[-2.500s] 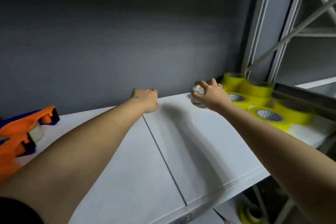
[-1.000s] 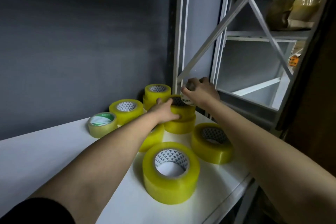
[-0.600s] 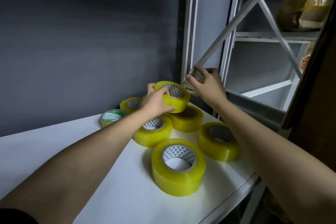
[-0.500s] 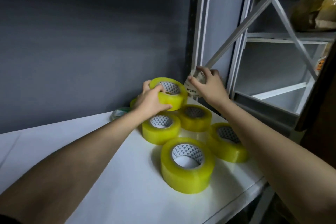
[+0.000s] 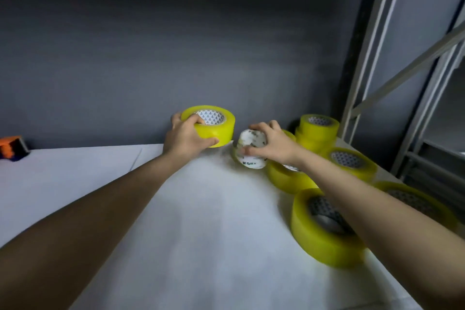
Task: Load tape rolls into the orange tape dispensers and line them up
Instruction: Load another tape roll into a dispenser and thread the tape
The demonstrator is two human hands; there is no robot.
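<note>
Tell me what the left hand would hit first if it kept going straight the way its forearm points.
The left hand, holding a yellow roll, points toward the grey wall. Nothing shows between them, so the roll would likely meet the wall first; depth is unclear.

Head view, single wide-angle camera: sitting at the wearer's head, facing forward and tilting down along both forearms, which are entering from the lower left and lower right of the frame. It is looking close in across a white shelf [image 5: 201, 221] toward a dark grey back wall [image 5: 176, 45] filling the upper half. A metal rack upright [image 5: 370, 40] is bending at the right edge under lens distortion. No second view is sharing the scene.
</note>
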